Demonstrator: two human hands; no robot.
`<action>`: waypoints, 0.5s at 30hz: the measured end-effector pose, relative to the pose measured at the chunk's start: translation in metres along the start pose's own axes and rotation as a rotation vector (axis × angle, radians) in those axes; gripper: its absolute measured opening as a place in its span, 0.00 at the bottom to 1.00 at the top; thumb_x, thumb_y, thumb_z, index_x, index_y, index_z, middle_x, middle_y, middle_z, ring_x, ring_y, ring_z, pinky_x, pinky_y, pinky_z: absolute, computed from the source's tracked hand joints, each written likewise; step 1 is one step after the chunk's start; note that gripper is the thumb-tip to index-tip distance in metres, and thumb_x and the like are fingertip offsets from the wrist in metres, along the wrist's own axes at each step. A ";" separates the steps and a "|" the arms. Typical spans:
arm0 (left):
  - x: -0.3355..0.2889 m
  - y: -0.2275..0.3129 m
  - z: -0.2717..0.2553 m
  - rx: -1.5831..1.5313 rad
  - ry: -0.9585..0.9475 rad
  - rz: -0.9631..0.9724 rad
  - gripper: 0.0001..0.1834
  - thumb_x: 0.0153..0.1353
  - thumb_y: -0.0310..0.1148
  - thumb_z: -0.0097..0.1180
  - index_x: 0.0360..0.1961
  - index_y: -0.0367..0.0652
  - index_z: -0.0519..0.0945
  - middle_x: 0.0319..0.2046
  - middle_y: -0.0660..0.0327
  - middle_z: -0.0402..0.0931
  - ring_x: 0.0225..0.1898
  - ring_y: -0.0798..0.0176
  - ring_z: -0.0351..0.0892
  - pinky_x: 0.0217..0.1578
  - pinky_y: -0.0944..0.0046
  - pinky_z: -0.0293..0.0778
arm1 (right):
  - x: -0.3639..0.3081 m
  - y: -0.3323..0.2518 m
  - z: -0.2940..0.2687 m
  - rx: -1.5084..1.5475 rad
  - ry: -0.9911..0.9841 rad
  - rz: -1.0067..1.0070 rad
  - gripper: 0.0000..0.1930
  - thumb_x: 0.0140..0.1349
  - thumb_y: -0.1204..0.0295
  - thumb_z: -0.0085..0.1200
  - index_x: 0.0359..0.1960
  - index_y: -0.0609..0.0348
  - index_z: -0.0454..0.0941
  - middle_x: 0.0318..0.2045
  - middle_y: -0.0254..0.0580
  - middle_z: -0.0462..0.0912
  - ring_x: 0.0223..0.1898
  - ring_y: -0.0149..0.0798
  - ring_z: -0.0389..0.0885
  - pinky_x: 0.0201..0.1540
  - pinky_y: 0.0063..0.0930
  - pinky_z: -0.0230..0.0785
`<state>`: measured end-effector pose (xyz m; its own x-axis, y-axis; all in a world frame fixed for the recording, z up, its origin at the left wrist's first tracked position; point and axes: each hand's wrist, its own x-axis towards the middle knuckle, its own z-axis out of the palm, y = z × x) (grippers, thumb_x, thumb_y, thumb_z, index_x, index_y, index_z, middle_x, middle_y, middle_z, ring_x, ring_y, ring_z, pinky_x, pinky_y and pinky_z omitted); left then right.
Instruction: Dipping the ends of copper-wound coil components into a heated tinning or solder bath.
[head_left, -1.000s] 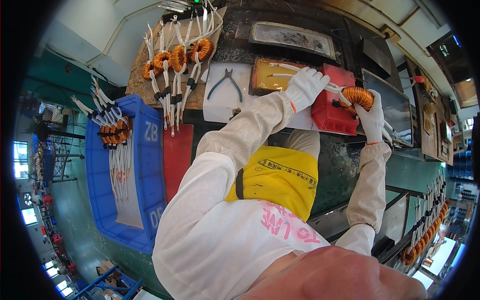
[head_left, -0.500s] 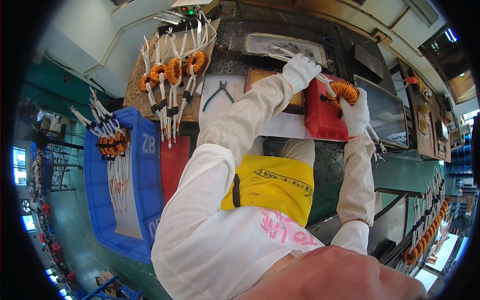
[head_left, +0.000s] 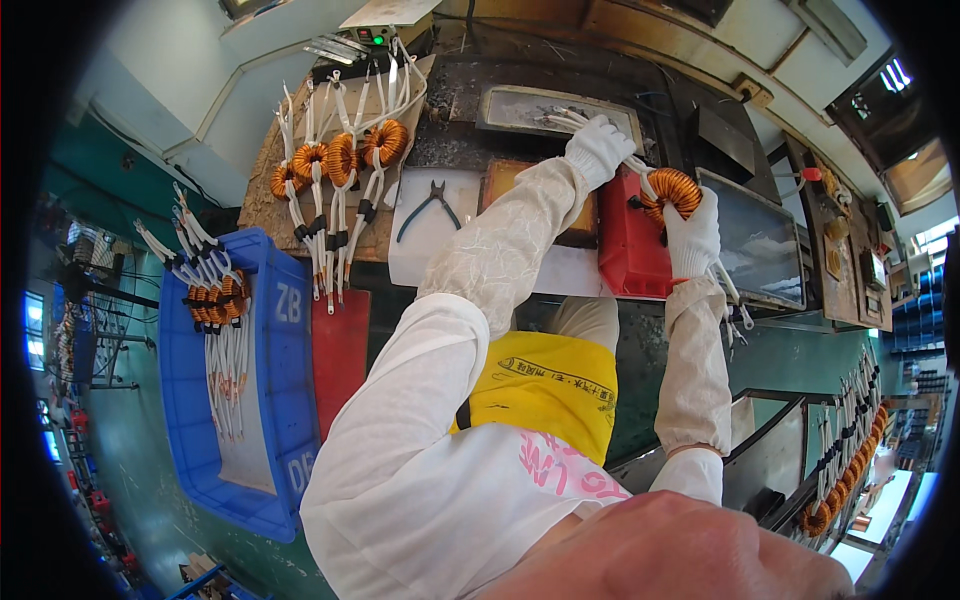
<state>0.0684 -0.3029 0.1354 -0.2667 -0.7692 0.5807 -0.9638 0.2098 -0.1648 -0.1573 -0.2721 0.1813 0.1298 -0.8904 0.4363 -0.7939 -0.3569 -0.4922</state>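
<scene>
Left hand (head_left: 598, 152), head view: gloved, fingers closed round the white leads (head_left: 640, 168) of one copper-wound coil (head_left: 672, 193). Right hand (head_left: 692, 235), also gloved, grips that coil by its near right side. Seen from where I stand, the coil is held above the red box (head_left: 632, 240), at the right of the worktop (head_left: 450, 120); contact with the box cannot be confirmed. The free lead ends (head_left: 568, 116) point far and left, over the framed grey tray (head_left: 484, 108); whether they touch its surface cannot be told.

Progress, as judged: this piece is wound and fitted with leads, and its ends are now being dealt with at the tray. It is unfinished, being neither laid down nor released. A second set of leads (head_left: 735, 300), apparently its own, trails near and right of the right hand.

To the left, four similar coils (head_left: 340, 160) lie on a brown board; more sit in the blue crate (head_left: 285, 400), and a long row (head_left: 850, 480) stands near right. Which of these are complete cannot be established; their tips are too small to judge. Pliers (head_left: 432, 208) lie unused on a white sheet (head_left: 410, 260).
</scene>
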 end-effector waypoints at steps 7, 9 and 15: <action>0.002 -0.001 0.002 -0.076 -0.019 -0.008 0.08 0.58 0.35 0.54 0.38 0.53 0.81 0.35 0.62 0.82 0.43 0.60 0.81 0.54 0.61 0.69 | 0.000 -0.002 0.001 -0.013 0.015 0.009 0.25 0.54 0.60 0.67 0.52 0.52 0.73 0.44 0.48 0.84 0.43 0.55 0.84 0.45 0.47 0.76; 0.003 -0.001 0.001 -0.081 -0.020 -0.008 0.08 0.58 0.34 0.54 0.38 0.53 0.81 0.35 0.62 0.82 0.43 0.59 0.80 0.54 0.61 0.69 | 0.000 0.000 0.003 -0.015 0.033 0.001 0.25 0.54 0.60 0.67 0.52 0.52 0.73 0.44 0.48 0.84 0.43 0.55 0.84 0.45 0.47 0.76; 0.002 -0.003 0.001 -0.100 -0.013 0.010 0.07 0.58 0.34 0.54 0.37 0.52 0.81 0.36 0.61 0.82 0.44 0.58 0.79 0.53 0.61 0.70 | -0.001 -0.002 0.003 -0.009 0.045 -0.002 0.25 0.54 0.60 0.67 0.52 0.52 0.73 0.44 0.47 0.84 0.43 0.56 0.84 0.45 0.48 0.76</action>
<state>0.0711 -0.3060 0.1360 -0.2769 -0.7747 0.5685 -0.9569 0.2760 -0.0900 -0.1542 -0.2710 0.1799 0.1045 -0.8761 0.4706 -0.7989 -0.3558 -0.4849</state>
